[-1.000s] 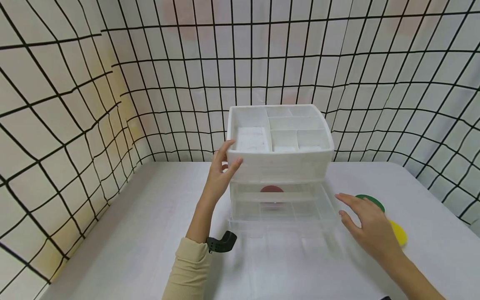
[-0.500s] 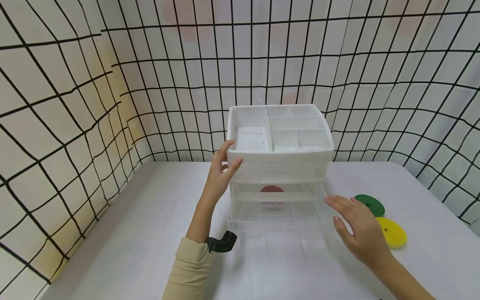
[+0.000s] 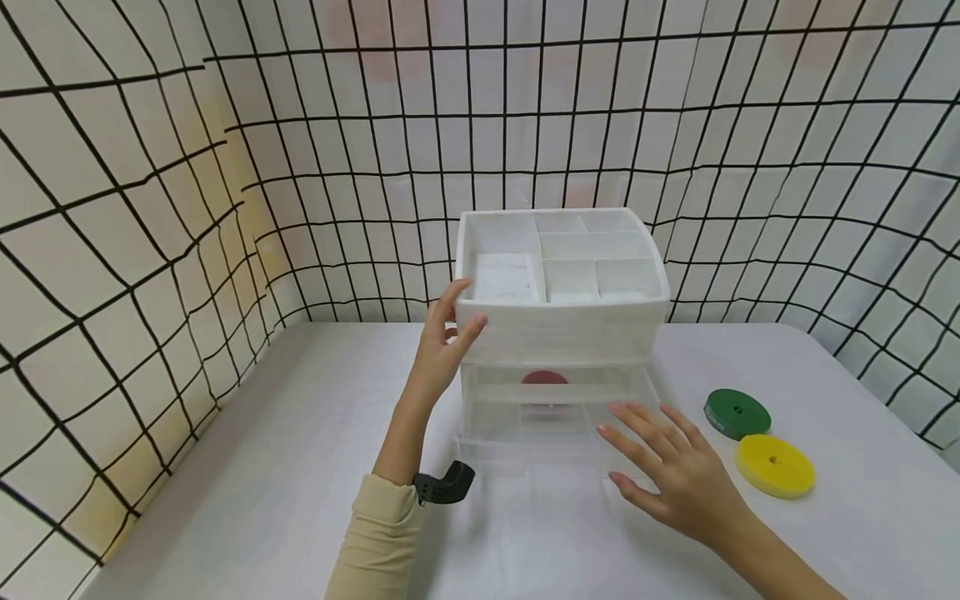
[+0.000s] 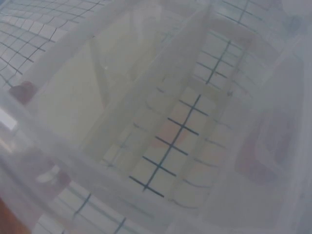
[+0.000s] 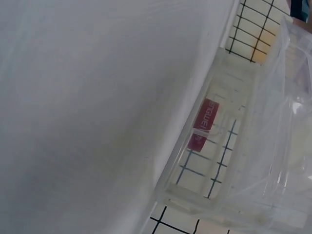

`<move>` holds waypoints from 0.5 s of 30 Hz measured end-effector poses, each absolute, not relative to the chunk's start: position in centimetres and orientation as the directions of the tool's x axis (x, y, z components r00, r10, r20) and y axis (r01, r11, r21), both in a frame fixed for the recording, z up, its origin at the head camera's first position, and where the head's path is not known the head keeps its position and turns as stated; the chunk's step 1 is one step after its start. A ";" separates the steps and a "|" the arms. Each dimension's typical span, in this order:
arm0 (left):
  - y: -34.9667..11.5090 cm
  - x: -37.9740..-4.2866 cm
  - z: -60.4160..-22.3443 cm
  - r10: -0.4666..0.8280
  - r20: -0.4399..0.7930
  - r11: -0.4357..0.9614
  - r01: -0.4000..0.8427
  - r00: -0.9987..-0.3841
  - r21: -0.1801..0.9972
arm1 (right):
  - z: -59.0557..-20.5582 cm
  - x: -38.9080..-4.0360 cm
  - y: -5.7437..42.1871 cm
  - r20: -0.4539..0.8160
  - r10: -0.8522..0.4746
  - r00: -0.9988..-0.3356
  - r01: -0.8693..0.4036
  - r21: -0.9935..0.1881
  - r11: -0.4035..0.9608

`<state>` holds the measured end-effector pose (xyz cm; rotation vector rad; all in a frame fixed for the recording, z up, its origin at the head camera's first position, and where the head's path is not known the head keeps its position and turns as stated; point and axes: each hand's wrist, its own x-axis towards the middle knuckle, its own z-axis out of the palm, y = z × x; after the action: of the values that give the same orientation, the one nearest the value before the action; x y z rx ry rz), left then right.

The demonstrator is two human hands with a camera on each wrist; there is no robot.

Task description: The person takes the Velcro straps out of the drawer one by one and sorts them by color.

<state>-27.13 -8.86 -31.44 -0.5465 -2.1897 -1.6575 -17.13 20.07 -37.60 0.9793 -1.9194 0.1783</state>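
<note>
And the right hand (image 3: 671, 475) has swung left, leaving the green disc (image 3: 737, 414) and yellow disc (image 3: 775, 466) to its right, fingers loosely spread by the clear drawer (image 3: 491, 421)! The left hand (image 3: 437, 354) grips the white drawer unit (image 3: 562, 333), standing immediately to its right.

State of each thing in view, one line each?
Organizer: upright, top tray uncovered
Clear lower drawer: looks partly out
Red piece: inside organizer, partly hidden
Green disc: flat on table
Yellow disc: flat on table
Left hand: holds organizer's corner
Right hand: fingers extended, by drawer; contact unclear
</note>
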 end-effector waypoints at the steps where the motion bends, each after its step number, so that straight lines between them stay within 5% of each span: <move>1: -8.8 -27.1 -31.4 0.098 0.489 0.248 0.497 -0.867 0.832 | -37.6 -17.1 20.0 0.783 -0.576 -0.233 -0.693 0.281 0.663; 15: -8.9 -27.2 -31.6 0.101 0.508 0.261 0.516 -0.855 0.816 | -37.9 -17.2 20.2 0.659 -0.716 -0.227 -0.683 0.417 0.600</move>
<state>-27.16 -8.94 -31.55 -0.5628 -2.1843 -1.6223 -17.24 20.18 -37.90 1.1136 -1.9521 -0.0484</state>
